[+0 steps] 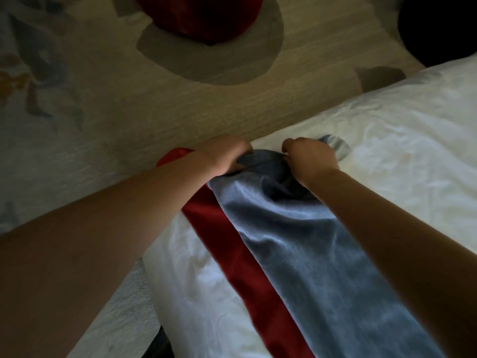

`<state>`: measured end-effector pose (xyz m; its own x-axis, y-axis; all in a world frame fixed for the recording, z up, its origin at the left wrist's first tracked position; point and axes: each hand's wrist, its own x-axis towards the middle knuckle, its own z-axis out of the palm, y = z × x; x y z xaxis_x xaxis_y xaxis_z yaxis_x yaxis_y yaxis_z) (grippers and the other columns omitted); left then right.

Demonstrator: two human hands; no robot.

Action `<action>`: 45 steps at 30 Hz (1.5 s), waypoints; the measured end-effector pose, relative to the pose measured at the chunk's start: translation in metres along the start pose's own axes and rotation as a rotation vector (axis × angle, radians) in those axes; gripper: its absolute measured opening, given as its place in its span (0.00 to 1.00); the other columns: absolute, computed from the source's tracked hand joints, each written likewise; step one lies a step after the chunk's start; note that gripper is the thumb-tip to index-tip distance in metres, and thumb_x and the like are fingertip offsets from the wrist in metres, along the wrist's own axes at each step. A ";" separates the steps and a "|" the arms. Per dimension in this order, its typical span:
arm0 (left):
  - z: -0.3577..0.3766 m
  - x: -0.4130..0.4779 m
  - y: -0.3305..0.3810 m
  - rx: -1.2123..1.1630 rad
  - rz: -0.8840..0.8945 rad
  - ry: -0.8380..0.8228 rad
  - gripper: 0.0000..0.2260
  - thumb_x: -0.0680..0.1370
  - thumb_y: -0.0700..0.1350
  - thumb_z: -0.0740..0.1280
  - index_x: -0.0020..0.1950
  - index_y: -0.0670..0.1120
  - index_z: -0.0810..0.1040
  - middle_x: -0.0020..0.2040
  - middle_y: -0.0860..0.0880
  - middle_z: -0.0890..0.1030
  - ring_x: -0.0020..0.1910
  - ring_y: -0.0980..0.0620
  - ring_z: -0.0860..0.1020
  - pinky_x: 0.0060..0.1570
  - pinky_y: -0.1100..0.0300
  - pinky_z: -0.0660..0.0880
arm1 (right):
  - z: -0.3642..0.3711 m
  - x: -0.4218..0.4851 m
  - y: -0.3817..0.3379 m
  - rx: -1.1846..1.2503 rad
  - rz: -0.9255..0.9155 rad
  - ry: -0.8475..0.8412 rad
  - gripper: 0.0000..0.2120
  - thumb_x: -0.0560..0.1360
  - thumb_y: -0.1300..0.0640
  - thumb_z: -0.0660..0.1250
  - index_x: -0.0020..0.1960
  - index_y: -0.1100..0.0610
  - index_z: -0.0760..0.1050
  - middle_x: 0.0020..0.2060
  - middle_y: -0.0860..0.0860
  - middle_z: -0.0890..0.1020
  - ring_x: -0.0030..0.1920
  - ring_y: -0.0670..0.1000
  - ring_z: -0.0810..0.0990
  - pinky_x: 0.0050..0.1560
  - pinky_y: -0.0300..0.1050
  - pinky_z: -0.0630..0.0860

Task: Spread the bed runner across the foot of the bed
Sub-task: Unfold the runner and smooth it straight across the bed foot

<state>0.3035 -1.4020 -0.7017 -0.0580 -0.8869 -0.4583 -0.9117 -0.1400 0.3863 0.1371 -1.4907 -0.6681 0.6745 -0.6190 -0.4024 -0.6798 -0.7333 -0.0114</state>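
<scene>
The bed runner point(296, 241) is a long strip of grey-blue velvet with a red band along its left side. It lies across the white bed point(400, 151), running from bottom right up to the bed's edge. My left hand point(227, 156) grips the runner's bunched far end at the edge. My right hand point(309, 158) pinches the same end just to the right. The cloth is wrinkled between the two hands. A bit of the runner's end peeks out beyond my right hand.
A patterned beige and grey carpet point(129, 112) lies beyond the bed's edge. A red round seat point(201, 16) stands on it at the top. A dark object point(444, 27) sits at the top right corner.
</scene>
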 end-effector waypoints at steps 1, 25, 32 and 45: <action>0.001 0.000 -0.001 0.018 0.007 0.016 0.10 0.76 0.47 0.66 0.57 0.47 0.78 0.51 0.47 0.81 0.50 0.46 0.78 0.53 0.48 0.75 | 0.003 0.000 0.004 -0.005 0.014 0.009 0.09 0.80 0.58 0.57 0.58 0.56 0.71 0.50 0.57 0.79 0.50 0.58 0.78 0.42 0.48 0.69; -0.014 0.024 -0.060 -0.052 -0.405 0.518 0.10 0.77 0.41 0.61 0.53 0.45 0.80 0.52 0.44 0.81 0.53 0.42 0.78 0.48 0.52 0.76 | -0.029 0.099 -0.023 0.004 0.050 -0.206 0.16 0.75 0.64 0.63 0.63 0.59 0.74 0.61 0.60 0.76 0.61 0.62 0.75 0.61 0.53 0.73; 0.001 0.009 -0.032 -0.165 -0.165 0.433 0.13 0.76 0.54 0.65 0.49 0.45 0.80 0.45 0.47 0.82 0.45 0.48 0.79 0.40 0.58 0.73 | -0.002 0.056 -0.003 0.089 0.031 -0.056 0.12 0.75 0.57 0.62 0.57 0.54 0.77 0.52 0.57 0.80 0.53 0.60 0.78 0.48 0.48 0.75; 0.027 0.026 0.028 -0.053 -0.118 0.355 0.05 0.75 0.42 0.66 0.46 0.46 0.82 0.46 0.48 0.83 0.46 0.46 0.80 0.41 0.55 0.75 | 0.021 0.013 0.054 -0.029 -0.051 0.072 0.15 0.77 0.56 0.61 0.62 0.52 0.73 0.56 0.58 0.77 0.50 0.61 0.78 0.47 0.52 0.75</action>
<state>0.2657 -1.4171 -0.7240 0.1993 -0.9594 -0.1994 -0.8809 -0.2646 0.3925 0.1035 -1.5322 -0.6934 0.7276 -0.5988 -0.3348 -0.6363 -0.7714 -0.0031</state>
